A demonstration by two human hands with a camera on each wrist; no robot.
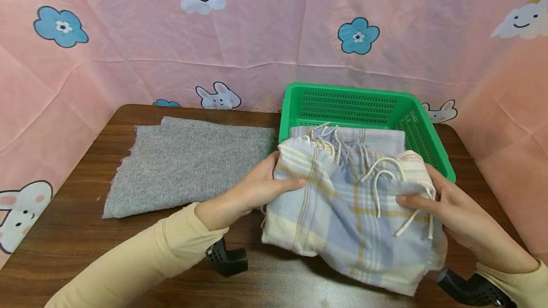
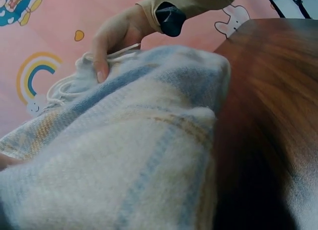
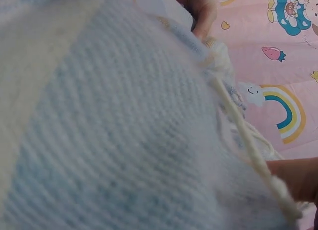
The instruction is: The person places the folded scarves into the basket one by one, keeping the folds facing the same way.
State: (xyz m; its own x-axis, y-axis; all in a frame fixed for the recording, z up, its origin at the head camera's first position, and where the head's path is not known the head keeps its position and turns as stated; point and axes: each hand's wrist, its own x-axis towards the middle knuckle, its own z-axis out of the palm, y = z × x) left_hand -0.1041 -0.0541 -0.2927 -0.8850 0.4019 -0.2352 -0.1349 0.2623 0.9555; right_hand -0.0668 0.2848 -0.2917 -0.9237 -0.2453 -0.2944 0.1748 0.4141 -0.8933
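A folded plaid scarf point(image 1: 342, 217) in pale blue, cream and mustard, with cream fringe, hangs between both hands above the table's front. My left hand point(image 1: 261, 187) grips its left upper edge, thumb on the near face. On the right edge, my right hand point(image 1: 454, 217) pinches the cloth, its thumb lying by the fringe strands. The wool fills most of the left wrist view, where the right hand point(image 2: 117, 38) shows at the top. Behind the held scarf, a second pale plaid cloth point(image 1: 387, 139) lies in the green basket point(image 1: 351, 91). The fingers behind the cloth are hidden.
A grey knitted cloth point(image 1: 192, 160) lies folded on the left of the brown wooden table point(image 1: 141, 260). The perforated basket stands at the back right. A pink printed curtain point(image 1: 265, 27) surrounds the table at the back and sides.
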